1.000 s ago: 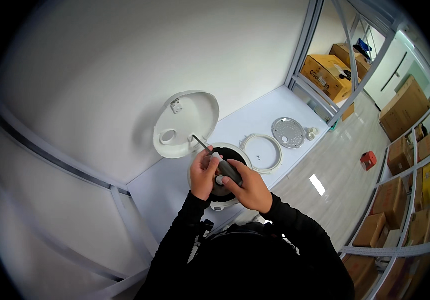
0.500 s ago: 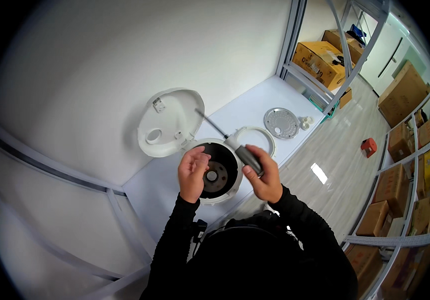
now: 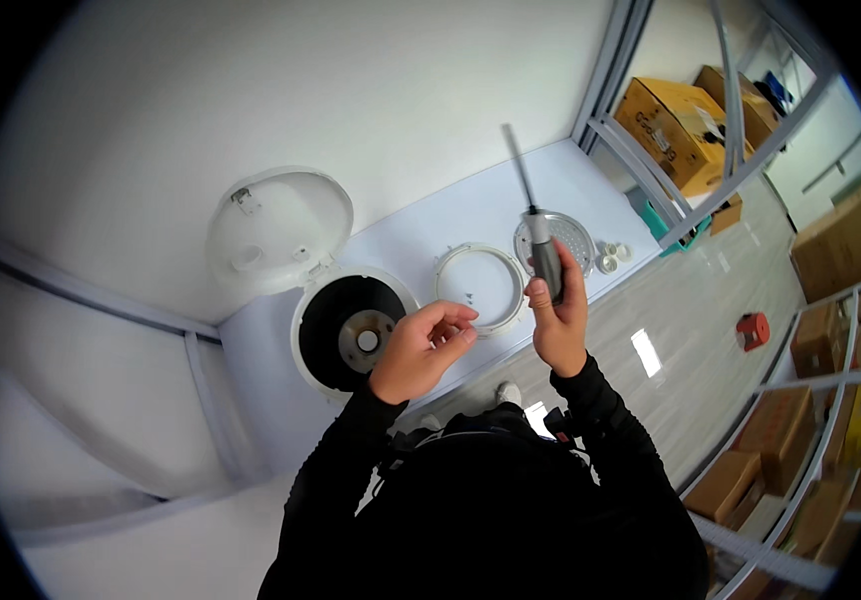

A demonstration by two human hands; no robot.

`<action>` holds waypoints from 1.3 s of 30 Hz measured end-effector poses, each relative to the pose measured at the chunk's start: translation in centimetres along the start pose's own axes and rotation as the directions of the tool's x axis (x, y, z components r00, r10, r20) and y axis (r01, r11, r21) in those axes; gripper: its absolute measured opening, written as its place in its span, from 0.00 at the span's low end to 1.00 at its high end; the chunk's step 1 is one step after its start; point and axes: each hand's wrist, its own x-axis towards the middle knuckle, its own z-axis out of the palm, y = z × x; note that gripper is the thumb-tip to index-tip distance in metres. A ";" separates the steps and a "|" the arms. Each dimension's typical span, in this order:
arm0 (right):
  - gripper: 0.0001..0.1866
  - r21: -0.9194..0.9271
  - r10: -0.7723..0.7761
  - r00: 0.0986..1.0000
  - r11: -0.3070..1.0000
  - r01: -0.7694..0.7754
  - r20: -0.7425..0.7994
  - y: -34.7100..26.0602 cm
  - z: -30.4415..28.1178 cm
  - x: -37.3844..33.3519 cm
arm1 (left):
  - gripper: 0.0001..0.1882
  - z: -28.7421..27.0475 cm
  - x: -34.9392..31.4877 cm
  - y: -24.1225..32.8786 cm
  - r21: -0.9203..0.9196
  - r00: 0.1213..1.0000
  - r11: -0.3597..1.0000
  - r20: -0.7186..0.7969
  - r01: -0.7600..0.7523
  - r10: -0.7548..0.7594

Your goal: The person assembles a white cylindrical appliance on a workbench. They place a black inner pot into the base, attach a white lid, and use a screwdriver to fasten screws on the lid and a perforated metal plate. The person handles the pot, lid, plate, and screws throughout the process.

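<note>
My right hand (image 3: 563, 318) grips a screwdriver (image 3: 546, 258) by its dark grey handle. The long metal shaft points up and away, over the table. My left hand (image 3: 419, 352) hovers between an open rice cooker (image 3: 413, 292) and a white ring (image 3: 440, 285). Its fingers are curled toward the thumb; whatever may be pinched between them is too small to make out. The white cooker has a dark interior with a round metal plate (image 3: 353, 340) at the bottom. Its lid (image 3: 286, 215) stands raised against the wall. A few small dark screws (image 3: 470, 298) lie inside the ring.
A perforated metal disc (image 3: 573, 238) lies partly behind the screwdriver, with small white round parts (image 3: 608, 263) beside it. The white table (image 3: 401, 240) meets the wall. A metal frame (image 3: 641, 165) rises at its right end. Boxes (image 3: 781, 425) fill shelves at right; a red stool (image 3: 753, 330) stands on the floor.
My view has shifted right. Both hands have moved from over the cooker toward the ring; the screwdriver, still in my right hand, has swung from pointing left to nearly straight away.
</note>
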 end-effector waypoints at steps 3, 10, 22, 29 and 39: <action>0.30 0.013 -0.030 0.999 0.999 0.030 0.036 0.4 -2.9 2.1 | 0.12 2.5 2.6 -2.3 0.017 0.992 0.998 -0.112 0.060 -0.058; 0.31 0.008 -0.022 0.987 1.000 0.020 0.161 2.6 -8.5 5.5 | 0.10 7.2 7.4 -11.5 0.662 0.916 0.711 -0.397 0.239 0.061; 0.31 0.002 -0.027 0.932 1.000 0.028 0.362 3.1 -13.6 8.1 | 0.08 9.3 8.9 -18.3 0.735 0.820 0.448 -0.573 0.509 0.010; 0.28 0.038 -0.042 0.924 0.999 0.029 0.380 3.7 -14.8 8.6 | 0.06 10.4 10.2 -17.7 0.614 0.734 0.604 -0.676 0.508 0.071; 0.17 -0.063 -0.098 0.865 0.987 0.147 0.492 3.4 -15.6 9.4 | 0.08 10.0 11.8 -5.6 -0.218 0.671 0.953 -0.741 -0.213 -0.019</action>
